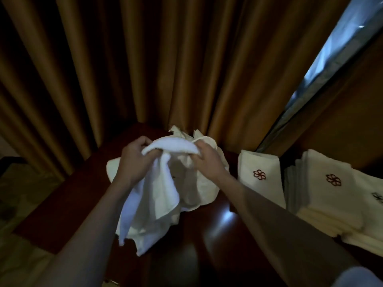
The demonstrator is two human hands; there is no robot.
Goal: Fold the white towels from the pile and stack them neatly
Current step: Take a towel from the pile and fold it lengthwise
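You held a white towel (157, 189) up over the dark desk (209, 235), your left hand (135, 157) and right hand (207, 160) each gripping its top edge with curled fingers while the rest hung down crumpled. Behind it on the desk lay the loose pile (199, 183), and to the right stood two stacks of folded towels (260, 177) bearing a red flower mark, near the brown curtain (145, 59)

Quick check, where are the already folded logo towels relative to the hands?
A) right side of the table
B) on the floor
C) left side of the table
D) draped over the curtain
A: the folded towels with the dark flower logo lie on the table's right, beyond the right hand; both hands grip an unfolded towel.
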